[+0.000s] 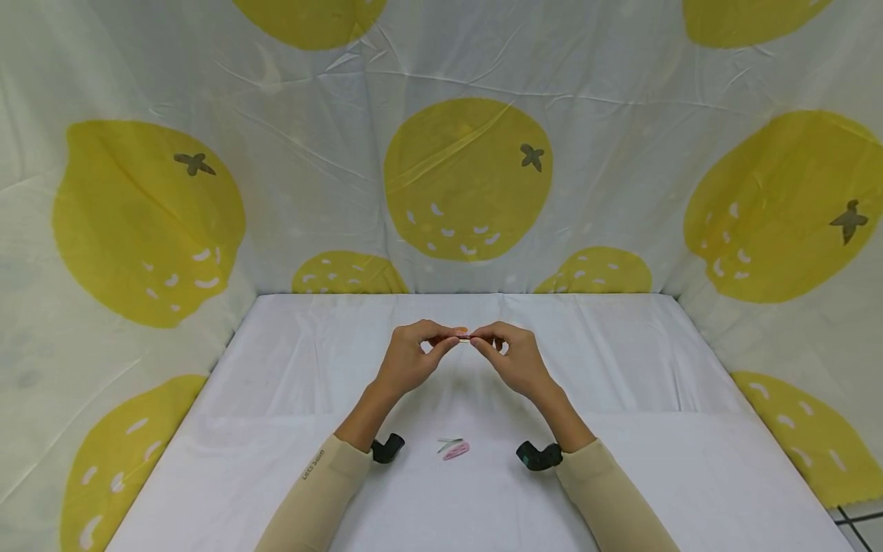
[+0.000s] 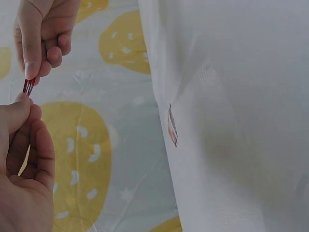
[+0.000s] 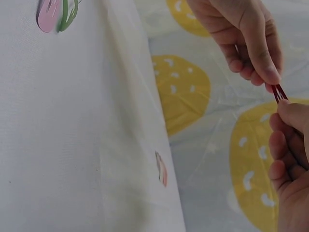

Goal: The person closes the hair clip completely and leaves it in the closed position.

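A small dark red snap hair clip (image 2: 29, 86) is stretched between both hands over the far part of the table. The thumb and a finger of my left hand (image 1: 408, 357) pinch one end of it. At the other end, the fingertips of my right hand (image 1: 516, 360) pinch it too. Its middle stays bare between the fingertips in both wrist views. Nearer my body, a pink snap hair clip (image 1: 456, 451) and a green one (image 3: 69, 17) lie together on the white cloth.
Near the table's far edge lies a small orange and pale piece (image 3: 162, 170). A white cloth (image 1: 276, 491) covers the table. Lemon-print curtains (image 1: 310, 184) stand behind it and at both sides. Black wrist mounts (image 1: 539, 456) sit at the sleeve cuffs.
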`<act>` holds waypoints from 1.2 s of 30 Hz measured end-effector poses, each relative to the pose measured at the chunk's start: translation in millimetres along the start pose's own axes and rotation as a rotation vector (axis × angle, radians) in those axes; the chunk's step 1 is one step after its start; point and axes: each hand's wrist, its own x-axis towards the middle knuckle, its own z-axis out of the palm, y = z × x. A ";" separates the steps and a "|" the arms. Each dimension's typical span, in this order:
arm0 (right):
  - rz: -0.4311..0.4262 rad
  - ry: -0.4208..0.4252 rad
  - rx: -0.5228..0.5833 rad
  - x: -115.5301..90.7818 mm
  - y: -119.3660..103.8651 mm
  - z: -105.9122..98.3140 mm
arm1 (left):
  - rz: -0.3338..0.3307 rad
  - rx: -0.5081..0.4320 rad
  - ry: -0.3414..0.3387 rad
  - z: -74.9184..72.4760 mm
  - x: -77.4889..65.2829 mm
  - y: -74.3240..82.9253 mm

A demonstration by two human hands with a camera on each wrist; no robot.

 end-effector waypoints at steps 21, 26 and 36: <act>-0.013 -0.027 0.030 0.2 -4.1 -2.0 | 0.002 -0.032 -0.026 -2.3 1.9 5.6; -0.027 -0.050 0.046 0.7 -3.7 -3.3 | -0.012 -0.058 -0.042 -3.8 1.0 5.0; -0.012 -0.074 0.064 0.7 -2.9 -3.9 | -0.004 -0.081 -0.041 -5.2 0.1 4.5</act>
